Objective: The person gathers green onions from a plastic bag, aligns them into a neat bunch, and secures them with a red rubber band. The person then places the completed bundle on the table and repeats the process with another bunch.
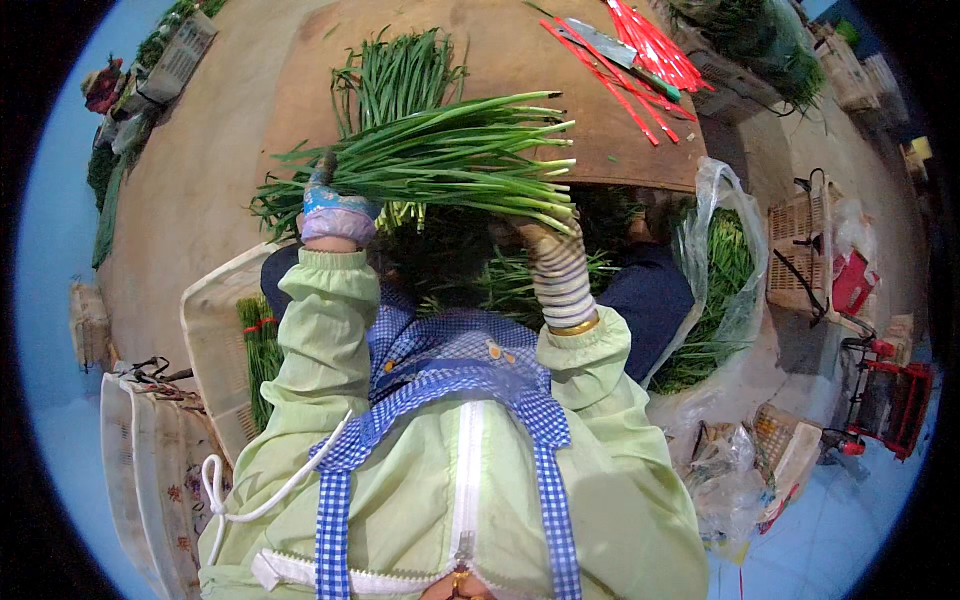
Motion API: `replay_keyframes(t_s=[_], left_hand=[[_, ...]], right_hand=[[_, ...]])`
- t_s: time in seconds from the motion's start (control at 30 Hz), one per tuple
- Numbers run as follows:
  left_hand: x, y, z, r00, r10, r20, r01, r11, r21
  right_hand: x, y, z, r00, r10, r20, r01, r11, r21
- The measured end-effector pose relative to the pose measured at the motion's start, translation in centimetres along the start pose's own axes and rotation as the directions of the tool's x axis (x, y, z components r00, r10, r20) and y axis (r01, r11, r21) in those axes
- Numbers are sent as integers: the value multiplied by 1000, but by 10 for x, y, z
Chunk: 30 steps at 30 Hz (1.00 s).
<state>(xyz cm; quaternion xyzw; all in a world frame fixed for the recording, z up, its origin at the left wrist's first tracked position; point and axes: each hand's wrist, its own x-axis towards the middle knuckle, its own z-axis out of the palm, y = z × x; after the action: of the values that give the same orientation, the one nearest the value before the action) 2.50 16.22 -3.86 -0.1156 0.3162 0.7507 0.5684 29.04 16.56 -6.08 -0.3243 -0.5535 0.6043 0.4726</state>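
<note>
A loose bunch of long green garlic chives [450,154] lies sideways across both hands, its pale cut ends to the right. My left hand [330,184], in a dark glove with a floral cuff, grips the leafy end. My right hand [551,229], in a glove with a striped cuff, is under the pale ends; its fingers are mostly hidden by the stalks. Behind, a second bunch of chives [401,75] rests on the brown board. At the board's upper right lie a cleaver [600,43] with a green handle and red tie strips [656,49].
The brown board [495,45] spans the front. A clear plastic bag of greens [712,300] stands at the right. A white crate [217,300] at the left holds a red-tied bunch [259,360]. More greens [517,281] lie low between the knees. Crates and bags line both sides.
</note>
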Motion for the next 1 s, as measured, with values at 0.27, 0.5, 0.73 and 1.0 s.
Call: replay_keyframes(t_s=[0.27, 0.5, 0.73, 1.0], left_hand=[[-21, -7, 28, 989, 142, -34, -142, 990, -7], [-26, -7, 33, 972, 192, -139, -186, 981, 56], [-18, -8, 23, 974, 199, -109, -193, 979, 65], [-13, -5, 19, 984, 170, -49, -171, 985, -9]], right_hand=[[-12, -34, -18, 949, 266, 167, -308, 679, 666], [-16, -37, 16, 951, -47, -305, 71, 995, 68], [-30, -23, 18, 891, -85, -445, 77, 996, -36], [-31, -37, -42, 784, -34, -619, 151, 979, 137]])
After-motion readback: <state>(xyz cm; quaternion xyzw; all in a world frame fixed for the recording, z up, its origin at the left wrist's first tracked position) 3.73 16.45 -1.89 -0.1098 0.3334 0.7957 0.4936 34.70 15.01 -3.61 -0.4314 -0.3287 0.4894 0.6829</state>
